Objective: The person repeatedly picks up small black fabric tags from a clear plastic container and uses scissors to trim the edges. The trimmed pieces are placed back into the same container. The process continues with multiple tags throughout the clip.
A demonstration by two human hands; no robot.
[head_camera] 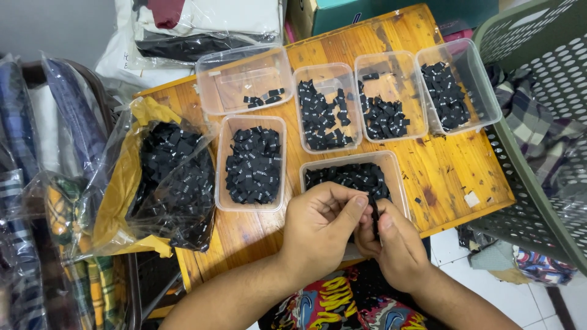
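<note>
My left hand [318, 229] and my right hand [394, 244] meet over the near edge of a small wooden table [446, 165]. Between the fingertips of both hands is a small black fabric label [373, 214], pinched by each. Just beyond my hands stands a clear plastic tub [394, 171] holding a heap of the same black labels [348, 176]. Left of it, a second clear tub [252, 162] is full of labels too.
Across the table's far side stand several clear tubs [244, 79] with black labels. A clear plastic bag [171, 177] of labels over yellow wrapping lies at the left. A green perforated basket [538, 122] stands at the right. Bagged garments lie at the left and behind.
</note>
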